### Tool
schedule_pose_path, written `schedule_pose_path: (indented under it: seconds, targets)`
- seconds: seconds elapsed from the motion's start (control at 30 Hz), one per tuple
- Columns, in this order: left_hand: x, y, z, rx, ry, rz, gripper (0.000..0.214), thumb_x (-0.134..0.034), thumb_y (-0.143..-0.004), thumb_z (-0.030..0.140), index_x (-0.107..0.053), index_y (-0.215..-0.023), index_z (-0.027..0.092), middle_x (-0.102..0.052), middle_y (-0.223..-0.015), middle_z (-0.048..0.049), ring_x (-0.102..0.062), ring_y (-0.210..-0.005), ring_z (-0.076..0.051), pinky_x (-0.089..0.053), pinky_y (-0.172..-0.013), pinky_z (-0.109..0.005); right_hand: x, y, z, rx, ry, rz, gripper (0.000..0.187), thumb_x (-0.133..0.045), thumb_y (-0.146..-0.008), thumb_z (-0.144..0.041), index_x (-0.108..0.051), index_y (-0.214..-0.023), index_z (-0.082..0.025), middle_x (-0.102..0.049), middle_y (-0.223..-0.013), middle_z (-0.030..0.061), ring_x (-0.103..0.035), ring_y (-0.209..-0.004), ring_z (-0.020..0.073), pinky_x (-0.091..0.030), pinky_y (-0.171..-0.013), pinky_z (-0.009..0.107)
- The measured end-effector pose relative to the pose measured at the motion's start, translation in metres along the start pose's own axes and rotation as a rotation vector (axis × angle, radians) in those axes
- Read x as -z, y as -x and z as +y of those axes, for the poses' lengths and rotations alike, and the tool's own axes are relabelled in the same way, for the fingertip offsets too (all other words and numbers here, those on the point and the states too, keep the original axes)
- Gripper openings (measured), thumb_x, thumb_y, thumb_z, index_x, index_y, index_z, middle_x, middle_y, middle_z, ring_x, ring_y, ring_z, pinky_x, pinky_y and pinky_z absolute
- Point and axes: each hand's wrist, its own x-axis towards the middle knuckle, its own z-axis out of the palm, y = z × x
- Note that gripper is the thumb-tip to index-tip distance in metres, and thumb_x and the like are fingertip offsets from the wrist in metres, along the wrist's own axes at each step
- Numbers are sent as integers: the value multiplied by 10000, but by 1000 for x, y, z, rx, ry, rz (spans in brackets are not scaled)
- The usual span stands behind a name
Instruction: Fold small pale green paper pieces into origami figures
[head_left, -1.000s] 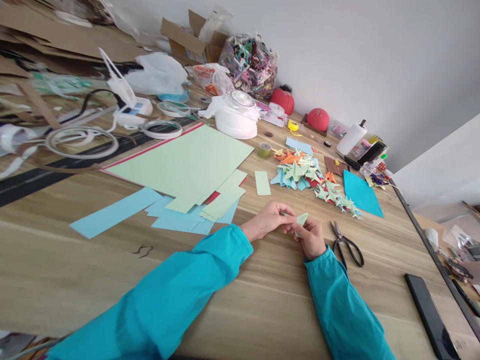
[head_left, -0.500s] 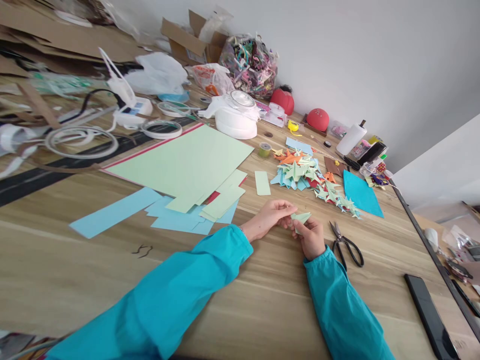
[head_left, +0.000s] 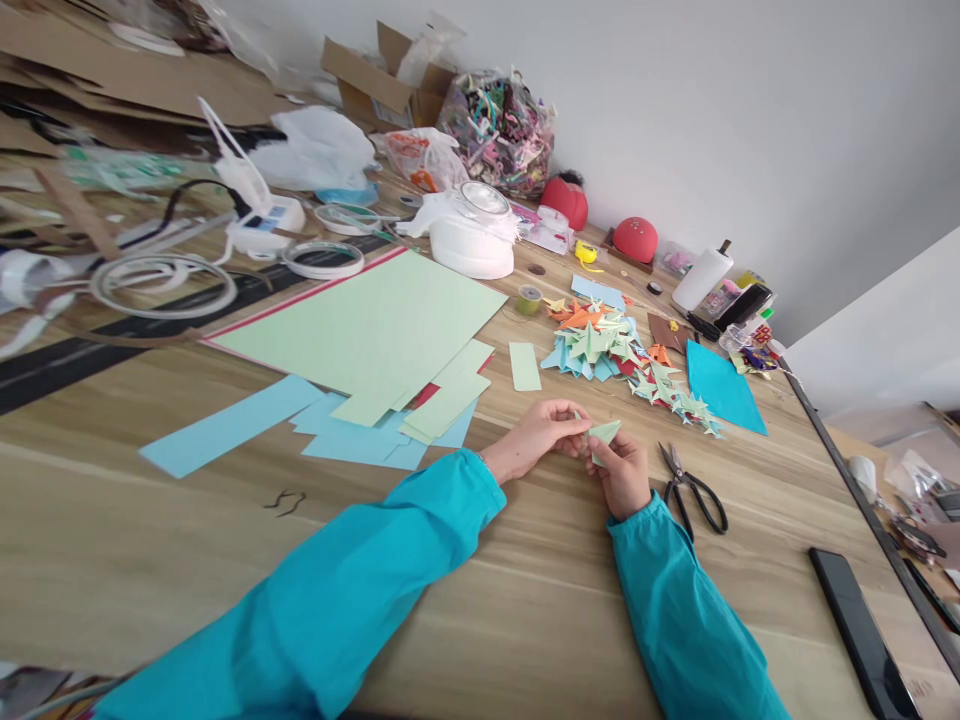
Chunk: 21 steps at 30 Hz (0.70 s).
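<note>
Both hands meet low over the counter [head_left: 525, 600] — the left hand [head_left: 536, 438] and right hand [head_left: 624, 470] each pinch a small folded green paper [head_left: 602, 432] held between them, just above the wood. Black scissors [head_left: 694, 487] lie just right of the right hand. A pile of folded paper shapes [head_left: 622, 355] sits beyond — near, not touching.

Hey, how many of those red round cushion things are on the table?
2. One red cushion sits beside the bag of colourful scraps by the wall; a second red cushion is further right, near the white bottle. Clutter may hide more.
</note>
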Motion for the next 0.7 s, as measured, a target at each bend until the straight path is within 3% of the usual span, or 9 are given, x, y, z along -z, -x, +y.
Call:
schedule_pose_path:
  seconds: [0.57, 0.7]
  targets:
    - [0, 2, 1, -16, 9, 31, 142, -691, -608, 189, -663, -731, 124, -605, -591, -13, -569, -594, -123, -462, -612, -267, 1, -3, -2, -66, -204, 90, 179, -747, -653, -288, -652, -665, -137, -614, -541, -5, -502, -449, 78, -377, -432, 202]
    - [-1, 5, 5, -36, 7, 33, 86, -683, -568, 167, -680, -640, 119, -648, -813, -58, -574, -660, -131, -464, -609, -261, 1, -3, -2, -55, -218, 99, 176, -745, -655, -286, -652, -685, -140, -609, -537, -8, -503, -457, 82, -376, -436, 206]
